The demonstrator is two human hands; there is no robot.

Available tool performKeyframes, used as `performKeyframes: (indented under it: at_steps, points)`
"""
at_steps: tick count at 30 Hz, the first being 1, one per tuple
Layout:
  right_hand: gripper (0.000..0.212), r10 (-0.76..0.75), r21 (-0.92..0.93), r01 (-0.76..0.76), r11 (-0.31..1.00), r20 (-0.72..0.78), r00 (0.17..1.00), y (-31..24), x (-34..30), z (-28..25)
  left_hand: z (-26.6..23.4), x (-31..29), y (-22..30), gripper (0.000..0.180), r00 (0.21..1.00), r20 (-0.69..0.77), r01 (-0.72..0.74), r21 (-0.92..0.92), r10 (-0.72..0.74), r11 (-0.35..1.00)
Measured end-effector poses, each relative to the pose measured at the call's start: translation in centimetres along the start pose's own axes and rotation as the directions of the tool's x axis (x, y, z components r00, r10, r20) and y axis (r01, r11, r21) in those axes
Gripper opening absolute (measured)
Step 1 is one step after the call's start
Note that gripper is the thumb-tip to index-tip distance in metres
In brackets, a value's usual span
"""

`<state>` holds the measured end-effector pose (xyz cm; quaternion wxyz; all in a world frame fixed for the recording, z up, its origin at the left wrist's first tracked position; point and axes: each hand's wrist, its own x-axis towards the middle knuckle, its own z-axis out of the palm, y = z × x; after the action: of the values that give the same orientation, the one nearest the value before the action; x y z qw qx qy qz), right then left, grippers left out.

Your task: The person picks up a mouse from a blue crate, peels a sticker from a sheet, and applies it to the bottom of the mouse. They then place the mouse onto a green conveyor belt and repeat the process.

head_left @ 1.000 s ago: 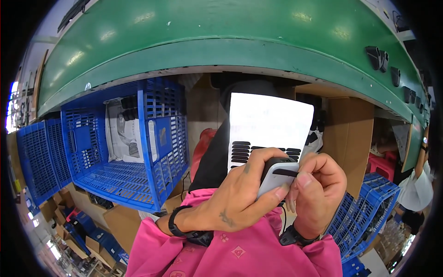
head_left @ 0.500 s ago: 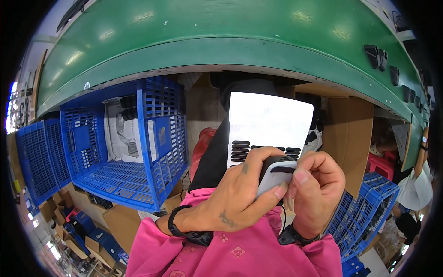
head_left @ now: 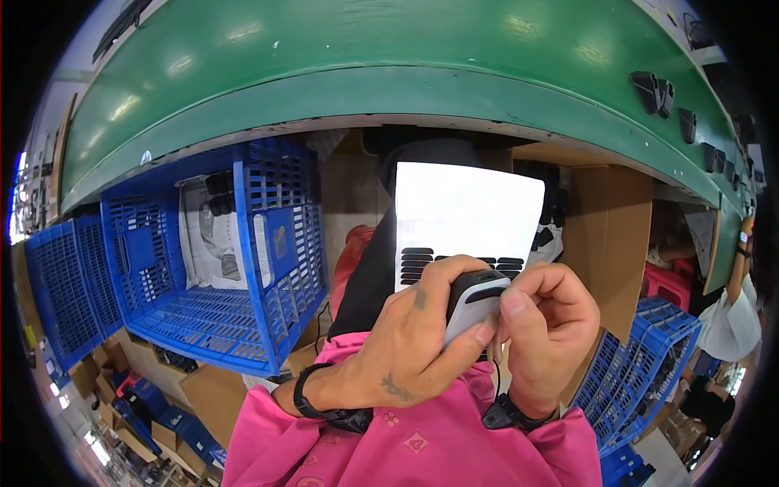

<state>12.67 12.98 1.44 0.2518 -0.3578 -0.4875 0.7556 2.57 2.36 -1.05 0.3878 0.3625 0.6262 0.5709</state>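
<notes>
My left hand [head_left: 422, 333] is wrapped around a small grey device with a black side [head_left: 469, 307], tilted up above my lap. A dark oval strip [head_left: 485, 293] lies across its upper end, beside a small slot in the black edge. At that end my right hand [head_left: 552, 325] has its thumb and curled fingers pressed together against the device; whatever is between them is hidden. Behind my hands, a white sheet [head_left: 466, 207] rests on my lap, with rows of black oval stickers [head_left: 417, 264] on its lower part, partly covered by my hands.
Ahead runs a green workbench [head_left: 389, 89] with several black parts [head_left: 646, 91] at its right. A blue crate [head_left: 280, 252] on its side stands left, holding dark parts and printed paper. To the right are a cardboard box [head_left: 608, 243], another blue crate [head_left: 641, 357] and a person's arm [head_left: 738, 276].
Both hands and the device have shifted slightly left in the view, along with the surroundings. My right thumb stays close against the device's upper end.
</notes>
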Motion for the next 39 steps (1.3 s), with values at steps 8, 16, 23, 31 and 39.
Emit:
performKeyframes:
  at_steps: [8, 16, 23, 31, 39]
  points:
    - [0.010, -0.010, -0.051, 0.010, 0.999, -0.005, 1.000, 0.3, 0.1, 0.1, 0.2, -0.2, -0.7, 0.047, 0.999, -0.029, -0.039, 0.044, 0.041, 0.998]
    - [0.009, 0.007, 0.079, -0.005, 0.997, -0.018, 1.000, 0.5, 0.7, 0.1, -0.8, 0.0, 0.1, 0.045, 0.987, 0.037, 0.162, -0.227, -0.157, 0.960]
    - [0.018, -0.241, -0.311, 0.249, 0.917, 0.066, 0.968, 2.8, 1.2, 0.0, 0.2, -1.2, -2.3, 0.056, 0.934, -0.268, 0.184, -0.205, -0.236, 0.961]
    - [0.026, -0.317, -0.288, 0.302, 0.909, -0.004, 0.948, 3.0, 1.5, -1.1, 0.8, 0.9, -2.7, 0.057, 0.987, -0.058, 0.129, -0.281, -0.151, 0.951]
    - [0.021, -0.127, -0.286, 0.183, 0.941, 0.203, 0.971, 2.6, 1.0, -0.9, -1.3, -0.4, -1.0, 0.052, 0.982, -0.081, 0.161, -0.101, -0.169, 0.982]
